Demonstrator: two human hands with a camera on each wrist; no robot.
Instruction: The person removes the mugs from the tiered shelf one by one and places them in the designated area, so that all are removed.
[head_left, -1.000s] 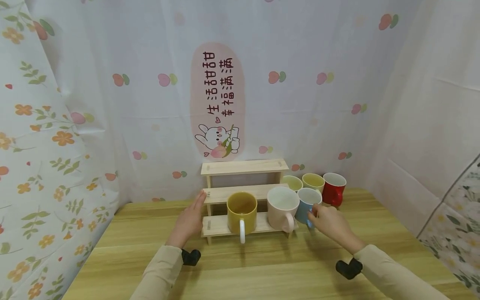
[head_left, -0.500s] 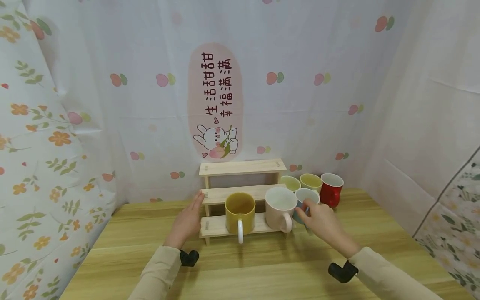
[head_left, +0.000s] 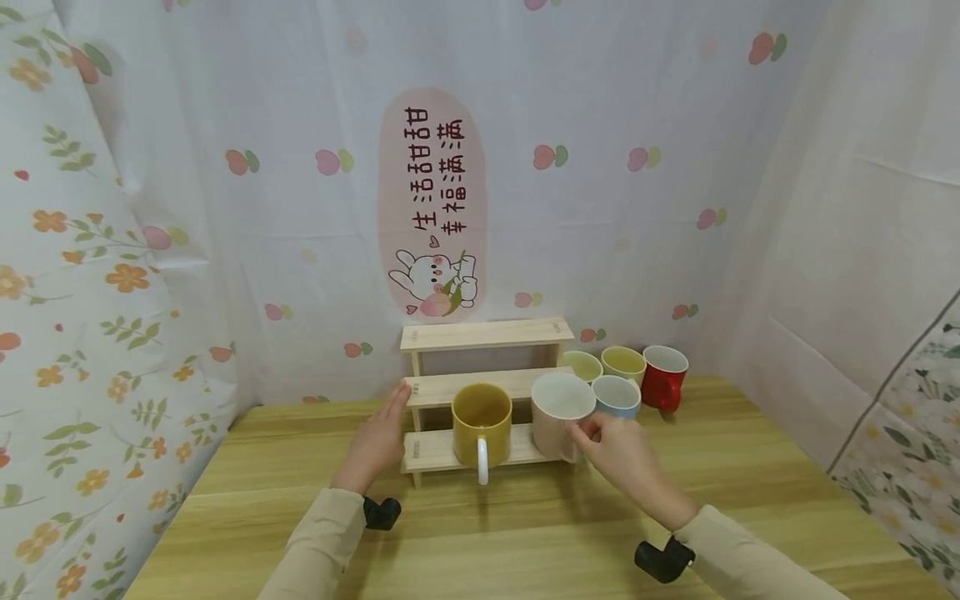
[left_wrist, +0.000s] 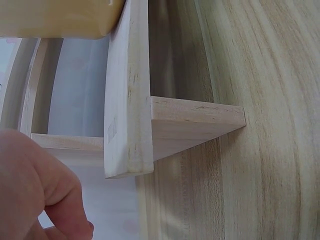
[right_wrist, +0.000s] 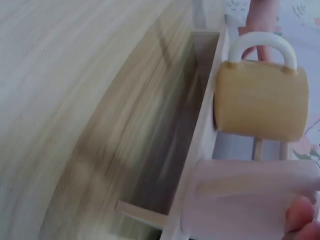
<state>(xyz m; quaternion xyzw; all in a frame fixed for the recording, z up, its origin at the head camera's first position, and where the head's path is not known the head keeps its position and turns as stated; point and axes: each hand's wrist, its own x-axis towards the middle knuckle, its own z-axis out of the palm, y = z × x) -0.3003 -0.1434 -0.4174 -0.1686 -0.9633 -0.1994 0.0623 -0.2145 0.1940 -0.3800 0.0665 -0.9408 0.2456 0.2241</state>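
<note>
A pale pink mug (head_left: 561, 417) stands upright at the right end of the lowest step of a three-step wooden shelf (head_left: 427, 450). My right hand (head_left: 630, 462) pinches its handle, which the fingers mostly cover; in the right wrist view, fingertips (right_wrist: 300, 215) show beside the pink wall. Left of it on the same step sits a mustard mug (head_left: 480, 421) with a white handle pointing forward. My left hand (head_left: 373, 443) rests its fairly straight fingers against the left end of the middle step. The left wrist view shows that hand (left_wrist: 40, 190) beside the shelf end.
A blue mug (head_left: 617, 398) stands on the table (head_left: 480, 542) just right of the shelf. Behind it are two yellow-green mugs (head_left: 624, 360) and a red mug (head_left: 663, 383). Patterned curtains (head_left: 300, 208) hang at the back and both sides.
My right hand has left the blue mug and moved left to the pink mug's handle. The blue mug now stands closer against the shelf's right end. My left hand stays in place.
</note>
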